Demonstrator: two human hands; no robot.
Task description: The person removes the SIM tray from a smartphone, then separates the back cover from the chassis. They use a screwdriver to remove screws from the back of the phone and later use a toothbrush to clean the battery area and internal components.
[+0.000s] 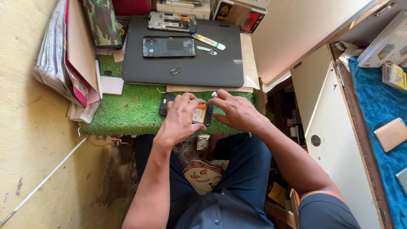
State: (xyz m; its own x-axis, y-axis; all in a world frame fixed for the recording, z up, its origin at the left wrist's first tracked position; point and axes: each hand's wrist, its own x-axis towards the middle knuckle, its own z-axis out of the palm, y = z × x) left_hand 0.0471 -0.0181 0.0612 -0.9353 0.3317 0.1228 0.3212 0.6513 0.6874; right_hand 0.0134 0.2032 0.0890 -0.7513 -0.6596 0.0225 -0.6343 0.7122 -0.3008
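Observation:
An opened dark phone (164, 104) with an orange-labelled battery lies on a green turf mat (127, 112). My left hand (180, 118) rests over its middle, fingers pressing down on it. My right hand (237, 111) holds the phone's right end, and a small white-and-red object pokes out above its fingers. Both hands hide most of the phone.
A dark mat (186, 63) behind carries a phone back cover (168, 46), a phone frame with circuit board (171, 21), a blue-and-yellow pry tool (208, 41), a small blue tool and a SIM tray (177, 71). Papers and folders (70, 59) lean at left. A blue-covered shelf (377, 110) with boxes stands right.

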